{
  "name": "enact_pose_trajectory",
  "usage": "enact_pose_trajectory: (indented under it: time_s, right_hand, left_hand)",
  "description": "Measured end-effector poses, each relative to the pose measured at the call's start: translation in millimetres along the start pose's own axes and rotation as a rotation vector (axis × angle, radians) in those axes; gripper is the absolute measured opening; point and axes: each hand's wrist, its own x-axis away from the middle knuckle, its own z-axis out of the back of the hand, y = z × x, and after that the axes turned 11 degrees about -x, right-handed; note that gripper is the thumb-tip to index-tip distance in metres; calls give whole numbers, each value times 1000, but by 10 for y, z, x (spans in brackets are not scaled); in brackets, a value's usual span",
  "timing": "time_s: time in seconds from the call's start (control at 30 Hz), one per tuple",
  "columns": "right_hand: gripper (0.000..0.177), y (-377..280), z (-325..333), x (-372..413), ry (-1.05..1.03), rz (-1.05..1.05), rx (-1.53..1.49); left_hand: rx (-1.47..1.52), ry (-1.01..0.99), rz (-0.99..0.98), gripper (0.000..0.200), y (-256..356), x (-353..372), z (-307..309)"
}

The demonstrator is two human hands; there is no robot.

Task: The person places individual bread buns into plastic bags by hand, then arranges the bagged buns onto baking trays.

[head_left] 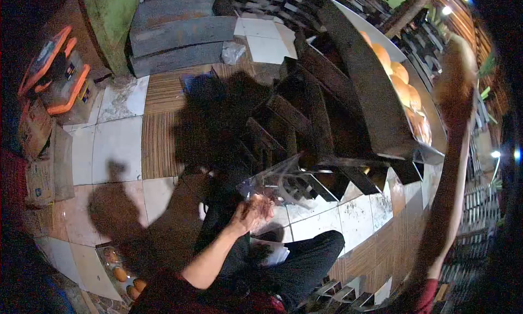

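Note:
My left hand point(255, 213) is in front of my lap, its fingers closed on a clear plastic bag point(283, 175) that spreads up and to the right. My right arm stretches far forward along the right side. At its end my right hand point(456, 77) is smeared by motion, so its fingers do not show clearly. Beside that hand stands a tilted tray point(357, 80) with dark sides. Several round, golden-brown buns point(402, 82) lie in it, and the nearest ones look wrapped in shiny plastic.
Dark slatted racks point(305, 107) stand under the tray. Grey steps point(182, 36) rise at the back. Orange-rimmed plastic boxes point(68, 90) and cardboard point(62, 161) line the left side. Brown egg-like things point(120, 274) lie in a container at lower left. White and striped tiles point(117, 150) cover the floor.

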Motion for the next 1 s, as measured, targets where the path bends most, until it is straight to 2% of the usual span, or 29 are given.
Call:
enact_pose_trajectory:
  time_s: [0.07, 0.1, 0.13, 0.17, 0.27, 0.3, 0.37, 0.4, 0.43, 0.5, 0.53, 0.57, 0.6, 0.63, 0.7, 0.73, 0.77, 0.8, 0.83, 0.87, 0.9, 0.93, 0.97, 1.0]
  right_hand:
    - [44, -404, 519, 339, 306, 88, -91]
    - [43, -561, 631, 694, 303, -298, -533]
    - [39, -345, 670, 1299, 25, -335, -81]
    - [39, -599, 754, 1619, 28, -351, -65]
    - [65, -1641, 843, 2387, 260, -1456, -1529]
    - [62, -1741, 742, 2651, 172, -1638, -1644]
    - [61, -1944, 543, 3138, 76, -1703, -1657]
    - [61, -2043, 606, 3257, 104, -1725, -1653]
    - [59, -2163, 660, 3285, -89, -1639, -1622]
    - [58, -2390, 717, 3325, -464, -1429, -1546]
    - [66, -2555, 602, 3539, -381, -1384, -1576]
    - [63, -2672, 567, 3569, -338, -1404, -1559]
    - [58, -2682, 591, 3540, -304, -1491, -1624]
    - [53, -2676, 611, 3495, -272, -1572, -1690]
    - [42, -2734, 549, 3559, 253, -1743, -1757]
    - [38, -2751, 577, 3504, 400, -1707, -1715]
    - [38, -2810, 587, 3477, 476, -1665, -1650]
    - [41, -2914, 616, 3398, 425, -1550, -1618]
    - [45, -3037, 678, 3306, 373, -1435, -1584]
    - [43, -3157, 804, 3233, 136, -1367, -1703]
    - [57, -3241, 746, 3417, -171, -743, -1504]
    - [75, -3467, 797, 3381, -217, -788, -1619]
    - [88, -3516, 838, 3343, -129, -608, -1565]
    - [90, -3534, 795, 3420, -82, -663, -1710]
  left_hand:
    - [-376, -111, -176, 35, -124, 8, 168]
    - [-380, -129, -172, 35, -98, 59, 179]
    - [-564, -139, -266, 30, -55, 115, 175]
    - [-747, -151, -364, 26, -31, 145, 143]
    - [-722, -293, -377, 15, 2, 175, -33]
    - [-704, -354, -381, 14, -18, 206, -74]
    - [-629, -424, -314, 17, -74, 234, -112]
    - [-776, -429, -176, 20, -17, 286, -186]
    - [-923, -425, -42, 26, 36, 338, -255]
    - [-928, -466, 27, 28, 55, 415, -329]
    - [-1054, -494, -7, 29, 80, 451, -370]
    - [-1180, -521, -43, 30, 143, 482, -425]
    - [-1365, -415, -69, 33, 253, 522, -483]
    - [-1522, -170, -480, 35, 399, 498, -667]
    - [-1374, 473, -565, 46, 531, 495, -628]
    - [-1380, 474, -569, 46, 545, 581, -694]
    - [-1090, 351, -437, 52, 540, 707, -821]
    - [-802, 229, -307, 59, 482, 823, -916]
    - [-829, 117, -311, 61, 304, 929, -989]
    - [-604, 90, -221, 61, 264, 906, -1104]
    - [-378, 63, -126, 60, 289, 884, -1208]
    - [-274, 49, -180, 64, 423, 805, -1336]
    - [-349, -35, -228, 71, 568, 746, -1432]
    - [-398, -194, -148, 73, 539, 821, -1445]
